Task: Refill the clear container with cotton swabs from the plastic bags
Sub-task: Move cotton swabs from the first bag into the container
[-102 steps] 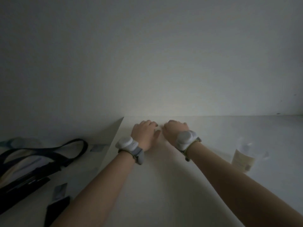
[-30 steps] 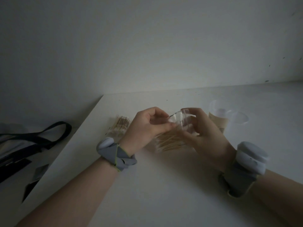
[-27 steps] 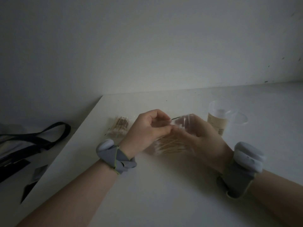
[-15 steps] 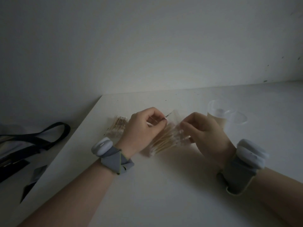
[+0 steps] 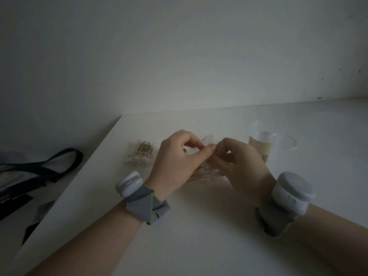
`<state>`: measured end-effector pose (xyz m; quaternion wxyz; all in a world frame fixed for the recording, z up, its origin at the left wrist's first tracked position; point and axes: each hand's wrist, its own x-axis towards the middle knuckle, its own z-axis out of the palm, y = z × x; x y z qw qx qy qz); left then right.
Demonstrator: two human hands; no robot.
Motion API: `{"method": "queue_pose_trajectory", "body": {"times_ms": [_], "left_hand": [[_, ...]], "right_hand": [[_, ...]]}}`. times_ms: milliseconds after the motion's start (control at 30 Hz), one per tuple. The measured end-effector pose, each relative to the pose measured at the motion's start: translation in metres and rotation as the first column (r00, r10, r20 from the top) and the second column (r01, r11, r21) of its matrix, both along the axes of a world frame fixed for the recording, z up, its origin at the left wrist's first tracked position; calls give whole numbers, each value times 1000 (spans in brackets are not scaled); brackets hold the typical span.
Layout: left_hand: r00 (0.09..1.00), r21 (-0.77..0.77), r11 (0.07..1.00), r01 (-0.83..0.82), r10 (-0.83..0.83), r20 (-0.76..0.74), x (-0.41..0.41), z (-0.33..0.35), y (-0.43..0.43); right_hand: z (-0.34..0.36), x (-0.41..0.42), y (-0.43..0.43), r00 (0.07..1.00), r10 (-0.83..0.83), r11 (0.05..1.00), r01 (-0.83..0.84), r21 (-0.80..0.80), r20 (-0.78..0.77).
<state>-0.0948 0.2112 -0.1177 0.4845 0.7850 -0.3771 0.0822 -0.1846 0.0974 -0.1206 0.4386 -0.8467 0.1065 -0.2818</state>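
A clear plastic bag of wooden cotton swabs (image 5: 207,173) is held just above the white table (image 5: 199,226). My left hand (image 5: 177,162) and my right hand (image 5: 237,166) both pinch the bag's top edge, fingertips meeting at the middle. A second bag of cotton swabs (image 5: 141,153) lies flat on the table, left of my left hand. The clear container (image 5: 259,144), with a beige label, stands upright and open behind my right hand. Its clear round lid (image 5: 286,143) lies just to its right.
The table's left edge runs diagonally from back to front left. Beyond it, lower down, lies a bag with dark straps (image 5: 39,172). A plain white wall stands right behind the table. Both wrists carry grey bands with white pods.
The hands were apart on the bag half a second ago; they have come together at its top edge. The swab bundle has dropped lower, under my palms.
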Motion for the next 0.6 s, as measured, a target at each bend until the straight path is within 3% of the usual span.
{"method": "queue_pose_trajectory", "body": {"times_ms": [67, 133, 267, 467, 600], "left_hand": [[989, -24, 1000, 2, -6, -145, -1, 2, 0], [982, -30, 1000, 4, -10, -190, -2, 3, 1], [966, -60, 996, 64, -76, -247, -1, 3, 3], [938, -63, 987, 148, -160, -306, 2, -1, 0], [890, -19, 982, 186, -177, -421, 6, 1, 3]], "right_hand": [[-2, 0, 2, 999, 24, 1000, -23, -16, 36], [-3, 1, 2, 997, 73, 996, -73, 59, 12], [0, 0, 2, 977, 212, 886, -177, 429, -35], [0, 4, 0, 980, 184, 841, -118, 529, -73], [-2, 5, -3, 982, 172, 835, -101, 541, -82]]}}
